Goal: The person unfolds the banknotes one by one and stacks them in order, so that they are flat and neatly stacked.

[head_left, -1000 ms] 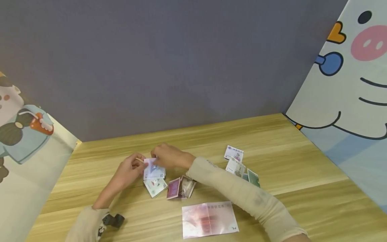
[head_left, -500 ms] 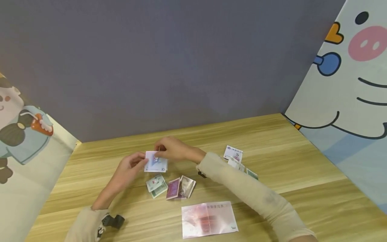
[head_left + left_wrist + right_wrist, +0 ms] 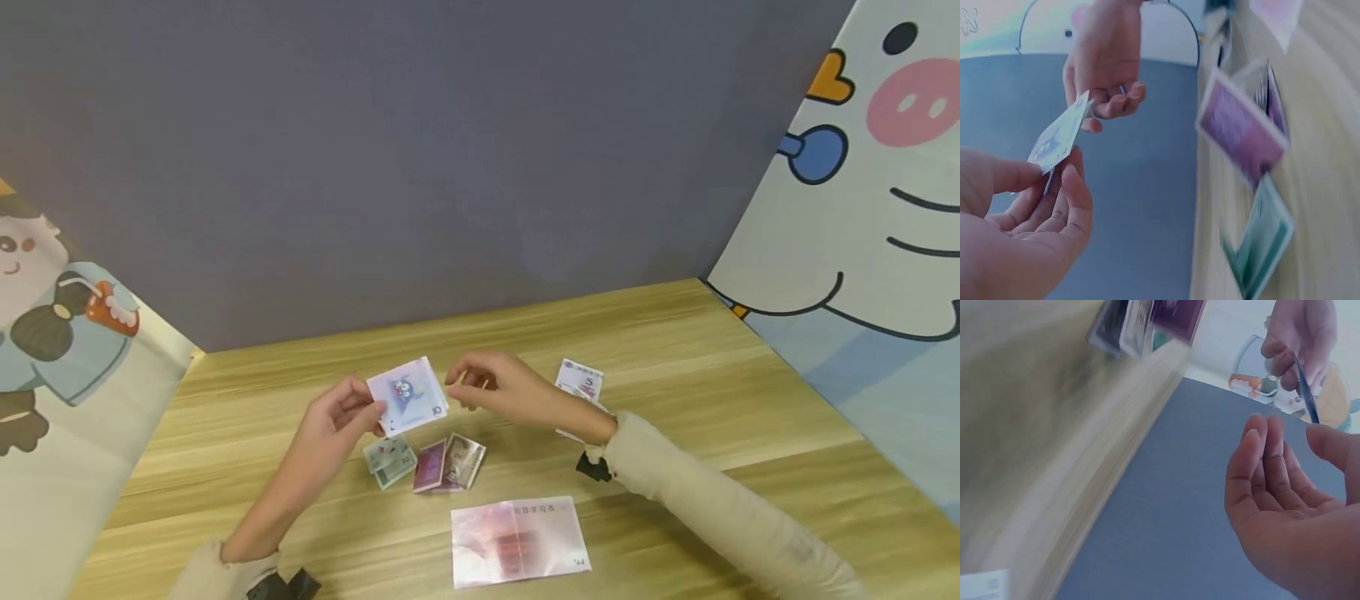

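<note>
My left hand pinches a folded bluish-white banknote between thumb and fingers, raised over the wooden table. A cartoon figure and a 10 show on its face. Just right of the note's edge is my right hand, its fingers loosely bent. In the right wrist view, its thumb stands apart from the fingers, with nothing between them. A folded green banknote lies below the held one. Next to it are a folded purple banknote and a folded brown banknote.
An unfolded pink banknote with a centre crease lies at the table's near side. Behind the right forearm, a banknote marked 5 is partly covered. A grey panel stands along the table's back edge, with cartoon-printed panels at both sides.
The bluish-white note has come up off the green one and tilted in my left hand. My right hand has let go of it and moved right.
</note>
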The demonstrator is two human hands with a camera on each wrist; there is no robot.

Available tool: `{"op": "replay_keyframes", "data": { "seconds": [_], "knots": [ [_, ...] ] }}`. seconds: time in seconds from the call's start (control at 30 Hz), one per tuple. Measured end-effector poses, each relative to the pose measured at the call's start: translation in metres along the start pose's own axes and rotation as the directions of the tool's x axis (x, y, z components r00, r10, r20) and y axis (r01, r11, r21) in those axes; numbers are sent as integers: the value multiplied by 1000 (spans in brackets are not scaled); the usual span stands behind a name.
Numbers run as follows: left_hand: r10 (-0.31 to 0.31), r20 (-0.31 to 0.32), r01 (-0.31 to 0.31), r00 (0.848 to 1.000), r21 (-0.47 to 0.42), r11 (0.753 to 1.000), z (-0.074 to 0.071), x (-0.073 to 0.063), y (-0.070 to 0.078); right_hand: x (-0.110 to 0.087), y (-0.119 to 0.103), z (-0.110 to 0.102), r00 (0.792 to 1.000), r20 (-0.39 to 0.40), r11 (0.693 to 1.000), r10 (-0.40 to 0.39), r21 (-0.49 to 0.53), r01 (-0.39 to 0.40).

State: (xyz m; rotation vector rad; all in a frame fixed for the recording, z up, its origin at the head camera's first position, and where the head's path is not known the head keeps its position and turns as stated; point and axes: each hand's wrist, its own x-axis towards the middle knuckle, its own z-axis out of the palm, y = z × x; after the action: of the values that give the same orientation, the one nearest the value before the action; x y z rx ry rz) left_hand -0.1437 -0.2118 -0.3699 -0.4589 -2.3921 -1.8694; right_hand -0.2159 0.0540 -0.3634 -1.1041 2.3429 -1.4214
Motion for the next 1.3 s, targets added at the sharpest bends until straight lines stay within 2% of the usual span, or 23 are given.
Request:
{"op": "replay_keyframes", "data": {
  "seconds": [0.2,0.33,0.47,0.53,0.6,0.7,0.77,0.83,0.93,1.0,1.17,1.3],
  "knots": [
    [-56,62,66,996,-177,982,19,-5,12,-34,-7,-3,998,-52,999,25,47,-23],
    [-124,64,135,990,-222,966,35,-9,17,-47,-12,-2,997,-68,998,27,67,-22],
    [-237,82,250,968,-246,937,55,-13,20,-58,-16,-2,993,-111,999,34,37,-30],
    [-267,121,289,956,-238,927,64,-16,20,-63,-18,-2,991,-130,999,37,27,-34],
    [-257,177,291,950,-199,936,71,-19,20,-67,-17,-2,989,-137,999,48,23,-45],
    [-199,272,245,942,-147,958,77,-22,17,-71,-15,-2,989,-129,997,74,47,-69],
    [-168,308,213,937,-118,970,80,-23,16,-73,-13,-1,988,-125,993,90,82,-80],
    [-159,310,203,937,-117,972,82,-24,15,-75,-10,-1,988,-129,990,86,119,-70],
    [-167,266,202,950,-108,974,86,-24,13,-76,-7,1,988,-144,988,56,148,-35],
    [-175,246,207,953,-111,972,91,-26,9,-77,-6,2,987,-153,994,38,112,-21],
    [-141,290,180,947,-111,977,101,-31,4,-79,-6,3,986,-166,999,30,-23,-35],
    [-109,327,179,939,-190,965,105,-30,4,-79,-3,0,983,-178,998,40,-38,-48]
  ]
}}
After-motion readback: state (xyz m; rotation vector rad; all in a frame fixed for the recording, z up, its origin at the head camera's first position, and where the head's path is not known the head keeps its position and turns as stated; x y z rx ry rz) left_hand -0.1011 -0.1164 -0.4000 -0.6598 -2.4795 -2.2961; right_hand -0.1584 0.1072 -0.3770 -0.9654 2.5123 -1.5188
